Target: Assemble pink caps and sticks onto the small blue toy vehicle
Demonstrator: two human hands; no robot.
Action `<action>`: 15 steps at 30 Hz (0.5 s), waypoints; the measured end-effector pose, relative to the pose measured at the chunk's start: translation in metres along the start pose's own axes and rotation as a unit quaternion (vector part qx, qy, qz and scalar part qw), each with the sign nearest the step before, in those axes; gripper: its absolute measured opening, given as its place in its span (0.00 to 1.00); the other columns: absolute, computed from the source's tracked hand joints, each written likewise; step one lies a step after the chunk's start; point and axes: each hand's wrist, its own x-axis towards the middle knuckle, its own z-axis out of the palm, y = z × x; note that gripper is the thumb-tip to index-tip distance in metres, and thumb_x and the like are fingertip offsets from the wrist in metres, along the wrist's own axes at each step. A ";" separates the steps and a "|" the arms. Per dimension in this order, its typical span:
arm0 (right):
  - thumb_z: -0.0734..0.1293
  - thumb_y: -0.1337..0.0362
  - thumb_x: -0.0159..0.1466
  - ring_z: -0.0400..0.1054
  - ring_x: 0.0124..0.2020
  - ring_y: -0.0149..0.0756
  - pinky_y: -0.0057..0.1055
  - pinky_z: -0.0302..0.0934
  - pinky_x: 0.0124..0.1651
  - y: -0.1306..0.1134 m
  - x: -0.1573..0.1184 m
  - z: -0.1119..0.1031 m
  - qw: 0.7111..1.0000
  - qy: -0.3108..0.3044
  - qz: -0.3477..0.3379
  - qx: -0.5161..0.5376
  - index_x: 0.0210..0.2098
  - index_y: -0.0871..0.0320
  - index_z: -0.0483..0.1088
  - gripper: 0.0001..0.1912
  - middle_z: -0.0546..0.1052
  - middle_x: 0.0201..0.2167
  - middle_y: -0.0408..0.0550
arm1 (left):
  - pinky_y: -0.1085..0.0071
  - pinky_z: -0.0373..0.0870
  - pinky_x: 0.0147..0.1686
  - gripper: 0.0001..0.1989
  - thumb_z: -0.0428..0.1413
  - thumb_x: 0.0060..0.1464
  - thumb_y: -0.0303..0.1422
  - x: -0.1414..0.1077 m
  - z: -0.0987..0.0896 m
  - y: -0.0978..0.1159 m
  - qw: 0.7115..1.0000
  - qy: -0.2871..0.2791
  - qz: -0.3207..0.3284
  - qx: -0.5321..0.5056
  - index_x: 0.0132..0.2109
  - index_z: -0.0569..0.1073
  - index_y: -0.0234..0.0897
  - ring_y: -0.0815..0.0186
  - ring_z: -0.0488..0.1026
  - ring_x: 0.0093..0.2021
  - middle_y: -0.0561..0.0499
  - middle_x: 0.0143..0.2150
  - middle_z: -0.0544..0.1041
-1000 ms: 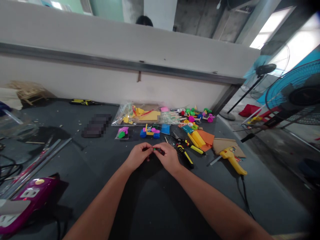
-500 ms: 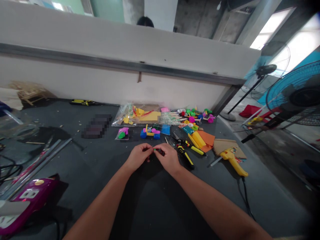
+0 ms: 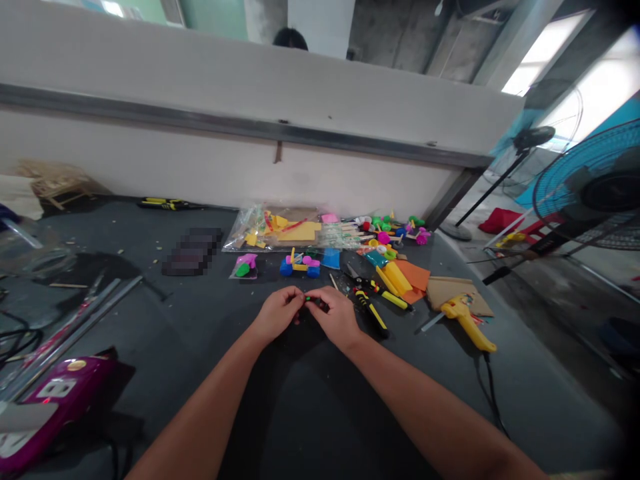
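Near the middle of the dark table, my left hand (image 3: 278, 313) and my right hand (image 3: 336, 316) meet at the fingertips. Both are closed in a pinch around a tiny green piece (image 3: 308, 299), mostly hidden by the fingers. Just beyond them stands a small blue, yellow and pink wheeled toy (image 3: 300, 265). A small bag with pink and green parts (image 3: 245, 266) lies to its left. Pliers with yellow and black handles (image 3: 371, 312) rest close to the right of my right hand.
A yellow glue gun (image 3: 469, 323) with a cord lies at right, near orange sheets (image 3: 414, 280). Bags of parts (image 3: 280, 230) line the back. A purple power strip (image 3: 75, 393) and clear sticks are at left. Behind the partition (image 3: 300, 87) shows a person's head.
The green piece has shifted very slightly between my fingertips. My hands stay in nearly the same place, both still pinched.
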 end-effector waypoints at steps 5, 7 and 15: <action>0.66 0.66 0.58 0.69 0.31 0.32 0.27 0.63 0.34 0.004 0.000 0.001 1.000 0.009 0.020 0.016 0.33 0.54 0.74 0.05 0.76 0.30 0.45 | 0.74 0.61 0.21 0.14 0.50 0.52 0.42 -0.001 0.001 0.001 1.000 0.003 0.004 0.020 0.24 0.64 0.38 0.71 0.65 0.19 0.58 0.19 0.64; 0.66 0.65 0.58 0.69 0.30 0.32 0.28 0.63 0.34 0.007 0.000 0.003 0.999 0.011 0.029 0.019 0.32 0.55 0.74 0.04 0.76 0.29 0.44 | 0.74 0.61 0.21 0.15 0.50 0.52 0.43 -0.001 0.001 0.001 1.000 0.005 0.005 0.021 0.24 0.65 0.38 0.70 0.65 0.19 0.58 0.19 0.65; 0.63 0.65 0.57 0.66 0.25 0.30 0.26 0.60 0.29 0.004 -0.001 0.006 0.998 0.024 0.054 0.004 0.28 0.57 0.70 0.04 0.73 0.24 0.42 | 0.74 0.63 0.21 0.12 0.51 0.51 0.42 0.000 0.001 -0.004 0.999 0.040 0.002 0.013 0.30 0.68 0.38 0.70 0.67 0.18 0.58 0.20 0.67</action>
